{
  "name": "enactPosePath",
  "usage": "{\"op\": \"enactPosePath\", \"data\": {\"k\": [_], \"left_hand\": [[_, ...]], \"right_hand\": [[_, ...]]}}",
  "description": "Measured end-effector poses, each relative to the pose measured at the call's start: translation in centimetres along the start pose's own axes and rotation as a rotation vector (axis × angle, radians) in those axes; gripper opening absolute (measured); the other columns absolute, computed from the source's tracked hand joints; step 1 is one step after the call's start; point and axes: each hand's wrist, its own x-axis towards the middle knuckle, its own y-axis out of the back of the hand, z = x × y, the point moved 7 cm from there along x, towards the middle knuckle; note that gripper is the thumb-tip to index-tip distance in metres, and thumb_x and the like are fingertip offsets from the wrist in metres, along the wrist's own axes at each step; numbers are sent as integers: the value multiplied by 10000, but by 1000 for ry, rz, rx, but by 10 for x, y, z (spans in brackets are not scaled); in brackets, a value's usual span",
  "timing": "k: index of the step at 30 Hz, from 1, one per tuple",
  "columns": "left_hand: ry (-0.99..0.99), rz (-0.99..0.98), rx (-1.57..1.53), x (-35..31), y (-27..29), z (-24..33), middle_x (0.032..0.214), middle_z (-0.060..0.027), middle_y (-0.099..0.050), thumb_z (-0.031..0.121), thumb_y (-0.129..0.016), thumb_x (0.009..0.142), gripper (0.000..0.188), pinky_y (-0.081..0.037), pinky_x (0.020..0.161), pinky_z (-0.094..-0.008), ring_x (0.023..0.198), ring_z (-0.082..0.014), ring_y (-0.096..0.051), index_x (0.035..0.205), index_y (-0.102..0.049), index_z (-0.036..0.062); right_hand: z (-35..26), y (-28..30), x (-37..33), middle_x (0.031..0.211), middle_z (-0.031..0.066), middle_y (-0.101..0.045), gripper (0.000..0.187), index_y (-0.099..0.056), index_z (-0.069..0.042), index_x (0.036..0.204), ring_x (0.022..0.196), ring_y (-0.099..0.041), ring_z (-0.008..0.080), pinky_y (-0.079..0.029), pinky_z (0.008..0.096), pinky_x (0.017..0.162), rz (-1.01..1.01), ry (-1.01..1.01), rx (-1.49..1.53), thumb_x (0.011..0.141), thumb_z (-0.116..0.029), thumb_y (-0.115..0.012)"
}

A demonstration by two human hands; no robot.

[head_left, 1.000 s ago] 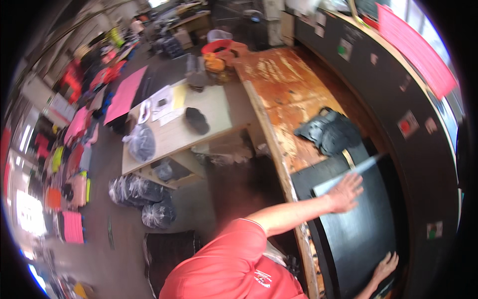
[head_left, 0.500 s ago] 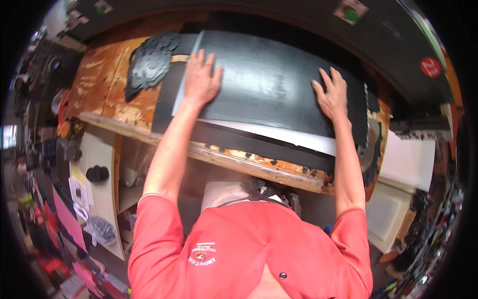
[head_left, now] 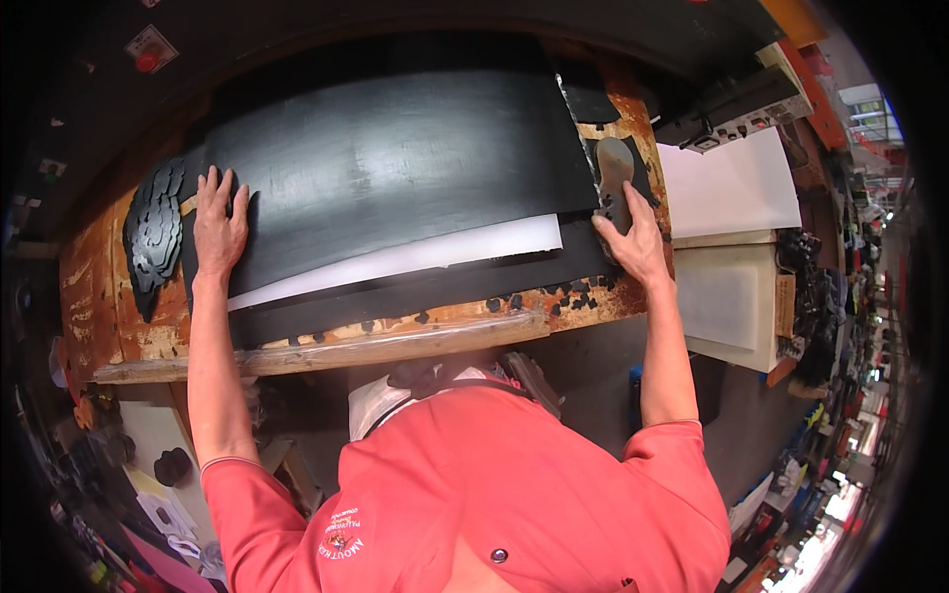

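Observation:
A wide black sheet point(head_left: 395, 148) lies across the wooden worktable, with a white sheet point(head_left: 474, 244) showing from under its near edge. My left hand point(head_left: 219, 232) rests on the black sheet's left end, fingers stretched out and nothing held. At the table's right end, my right hand point(head_left: 638, 237) has its thumb and fingers round the near part of a sole-shaped cutting die point(head_left: 615, 163). The die's rounded far end is in plain sight, while the hand partly covers the rest.
A pile of cut black pieces point(head_left: 156, 232) lies left of the sheet. Small black scraps point(head_left: 578, 292) dot the near right edge of the worktable point(head_left: 425, 341). White sheets point(head_left: 732, 188) lie beyond its right side. A dark machine part point(head_left: 316, 30) overhangs the far side.
My right hand has left the black sheet and now has hold of the sole-shaped cutting die. My left hand stays on the sheet's left end. The whole view has swung to the right.

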Motion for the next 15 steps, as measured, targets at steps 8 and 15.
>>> {"op": "enactPosePath", "data": {"k": [8, 15], "left_hand": [[-4, -19, 4, 3, 7, 4, 1642, -212, -496, 370, -739, 1021, 543, -378, 1257, -462, 1571, -401, -395, 1469, -662, 72], [7, -28, 18, 2, 10, 12, 1645, -242, -480, 481, -837, 908, 725, -360, 1271, -469, 1586, -412, -363, 1453, -668, 34]], "right_hand": [[-1, -8, -8, 1592, 307, -451, 920, -520, 9, 1544, 1469, -449, 470, -399, 500, 1228, 107, 123, -23, 769, -308, -901], [21, 33, -21, 1484, 176, -609, 752, -510, 87, 1555, 1308, -624, 230, -489, 339, 1124, 143, -248, 989, 862, 35, -800]]}}
